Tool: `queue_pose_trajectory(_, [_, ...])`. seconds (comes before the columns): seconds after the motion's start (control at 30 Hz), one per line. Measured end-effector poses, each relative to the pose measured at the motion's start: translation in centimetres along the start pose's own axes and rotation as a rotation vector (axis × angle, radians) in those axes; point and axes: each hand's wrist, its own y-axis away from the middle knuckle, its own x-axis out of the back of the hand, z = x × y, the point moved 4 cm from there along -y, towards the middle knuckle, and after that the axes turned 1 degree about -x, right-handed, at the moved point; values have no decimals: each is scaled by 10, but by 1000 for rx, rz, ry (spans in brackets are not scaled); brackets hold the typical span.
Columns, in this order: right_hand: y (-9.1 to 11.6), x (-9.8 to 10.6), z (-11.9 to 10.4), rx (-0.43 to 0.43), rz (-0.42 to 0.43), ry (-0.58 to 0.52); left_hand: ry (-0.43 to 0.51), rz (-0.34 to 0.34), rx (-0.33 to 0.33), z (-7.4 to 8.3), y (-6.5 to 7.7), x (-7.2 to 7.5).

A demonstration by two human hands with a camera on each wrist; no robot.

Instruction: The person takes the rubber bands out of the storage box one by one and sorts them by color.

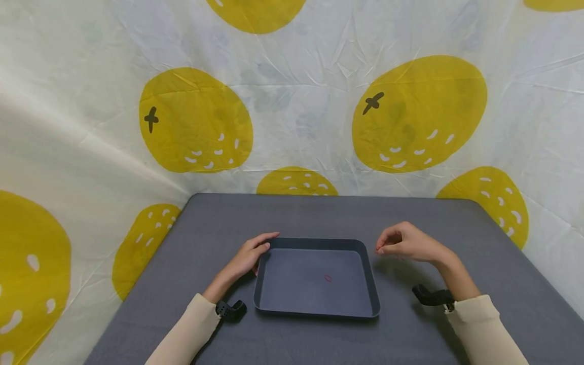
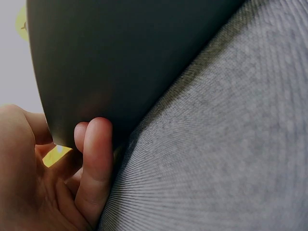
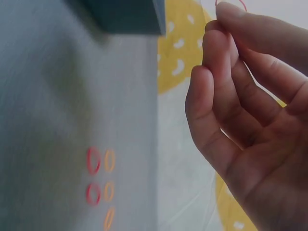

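A dark grey rectangular tray (image 1: pixel 315 313) lies on the table, with one thin red rubber band (image 1: pixel 328 278) inside it. At the tray's far left corner, my left hand (image 1: pixel 248 256) grips the rim; in the left wrist view its fingers (image 2: pixel 97 154) press the outer wall. Just beyond the tray's right side, my right hand (image 1: pixel 406 242) is raised over the table. Between thumb and fingertips it pinches a red rubber band (image 3: pixel 245 5), partly cut off by the right wrist view's top edge.
Several loose bands lie on the table in the right wrist view, red ones (image 3: pixel 93 160) beside orange ones (image 3: pixel 109 160). The grey cloth-covered table (image 1: pixel 292 215) ends at a hanging white sheet (image 1: pixel 301 116) with yellow fruit prints.
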Motion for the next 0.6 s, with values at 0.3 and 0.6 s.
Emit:
queue_pose_trajectory(0.3, [25,22,35,-66,51,-2,-3,-5,8,-2,-1,0])
queue_pose_trajectory(0.6, [40,38,64,-116,66,59,1,7,9,-3,-1,0])
